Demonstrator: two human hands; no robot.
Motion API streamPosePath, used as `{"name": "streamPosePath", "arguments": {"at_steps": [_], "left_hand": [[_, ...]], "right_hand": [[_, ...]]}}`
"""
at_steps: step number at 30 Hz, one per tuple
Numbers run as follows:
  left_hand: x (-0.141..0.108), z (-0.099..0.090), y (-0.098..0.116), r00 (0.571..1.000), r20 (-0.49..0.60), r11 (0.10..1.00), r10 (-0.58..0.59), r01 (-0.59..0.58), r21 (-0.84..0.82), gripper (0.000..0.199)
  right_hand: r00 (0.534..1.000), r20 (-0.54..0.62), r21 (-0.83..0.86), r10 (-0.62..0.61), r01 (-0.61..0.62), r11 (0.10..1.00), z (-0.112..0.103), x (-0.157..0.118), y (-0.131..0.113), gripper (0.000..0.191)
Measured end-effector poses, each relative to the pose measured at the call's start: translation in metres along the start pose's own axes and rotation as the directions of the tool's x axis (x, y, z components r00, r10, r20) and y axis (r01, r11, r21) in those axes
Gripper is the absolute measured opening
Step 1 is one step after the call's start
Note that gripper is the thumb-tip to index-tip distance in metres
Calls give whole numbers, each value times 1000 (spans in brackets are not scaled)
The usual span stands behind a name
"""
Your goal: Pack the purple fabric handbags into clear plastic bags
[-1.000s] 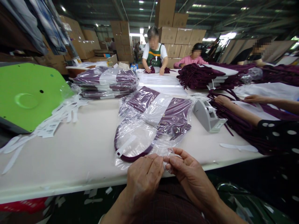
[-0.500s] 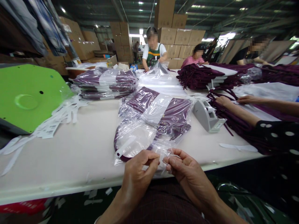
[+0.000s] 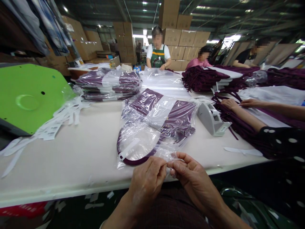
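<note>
A clear plastic bag lies on the table in front of me, its open-looking near end gathered at my fingers. Inside it is a folded purple garment with a white paper band across it and a curved purple strap or edge toward me. My left hand is closed in a pinch at the bag's near edge, its fingertips meeting those of the other hand. With thumb and fingers, my right hand pinches the same plastic edge. The exact bit between the fingertips is partly hidden.
A grey tape dispenser stands right of the bag. Stacked bagged garments lie behind. To the left are a green machine and white paper strips. A co-worker's hands rest on purple garments at right; another person stands opposite.
My left hand has moved slightly right, so its fingertips now meet my right hand's. My right hand and the bag have barely shifted. The person opposite has lowered the plastic they held.
</note>
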State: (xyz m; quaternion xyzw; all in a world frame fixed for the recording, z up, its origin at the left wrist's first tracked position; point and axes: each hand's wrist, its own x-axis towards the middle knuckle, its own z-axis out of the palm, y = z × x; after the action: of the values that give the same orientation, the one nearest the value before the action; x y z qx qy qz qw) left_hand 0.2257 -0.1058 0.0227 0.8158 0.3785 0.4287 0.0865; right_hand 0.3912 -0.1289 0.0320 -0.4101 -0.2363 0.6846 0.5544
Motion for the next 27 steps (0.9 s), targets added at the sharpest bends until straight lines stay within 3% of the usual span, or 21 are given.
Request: {"name": "streamPosePath", "arguments": {"at_steps": [4, 8, 12, 21, 25, 27], "left_hand": [[2, 4, 3, 997, -12, 997, -80, 80, -13, 12], [5, 5, 5, 972, 68, 965, -225, 232, -125, 12], [6, 5, 4, 947, 124, 933, -298, 316, -172, 11], [7, 1, -11, 951, 95, 951, -293, 300, -68, 11], [8, 2, -22, 983, 4, 978, -186, 184, 101, 12], [9, -1, -28, 984, -43, 972, -175, 179, 154, 13]], "right_hand": [[1000, 3, 10, -4, 4, 1000, 0, 1, 1, 42], [1000, 6, 17, -7, 6, 1000, 1, 1, 1, 42], [1000, -8, -2, -13, 13, 1000, 2, 1, -1, 40], [1000, -20, -52, 22, -23, 998, 1, -1, -1, 41], [999, -23, -69, 46, -48, 996, -1, -1, 0, 40], [999, -29, -82, 45, -47, 996, 0, -2, 0, 41]]}}
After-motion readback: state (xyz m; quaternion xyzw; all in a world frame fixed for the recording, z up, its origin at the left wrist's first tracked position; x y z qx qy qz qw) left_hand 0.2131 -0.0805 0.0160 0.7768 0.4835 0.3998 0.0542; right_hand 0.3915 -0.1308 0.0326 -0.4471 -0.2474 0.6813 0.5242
